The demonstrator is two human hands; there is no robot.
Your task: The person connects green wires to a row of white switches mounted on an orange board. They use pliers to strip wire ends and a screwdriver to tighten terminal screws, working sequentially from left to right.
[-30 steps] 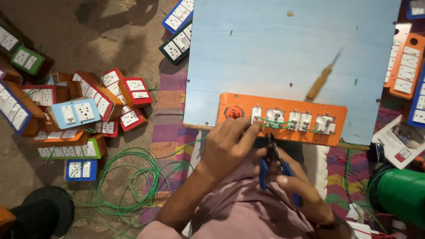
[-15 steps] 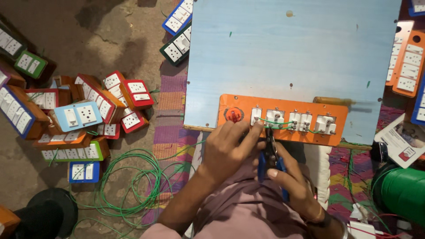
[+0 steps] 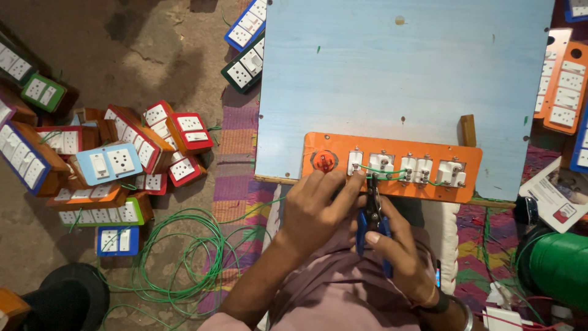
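Note:
An orange switchboard panel lies back side up on the near edge of a light blue board. It carries a red round part, several white switch and socket backs, and thin green wire linking them. My left hand rests on the panel's near edge, fingers touching the leftmost white switch. My right hand grips blue-handled pliers, whose jaws point at the green wire by the same switch.
A heap of finished switch boxes in red, orange, green and blue lies on the floor at left. Loose green wire coils sit beside my left arm. More boards at right, a green spool, a patterned mat.
The wooden-handled screwdriver lying on the blue board a second ago now sits behind the panel's far right edge. My right hand has brought the pliers up to the panel's wiring.

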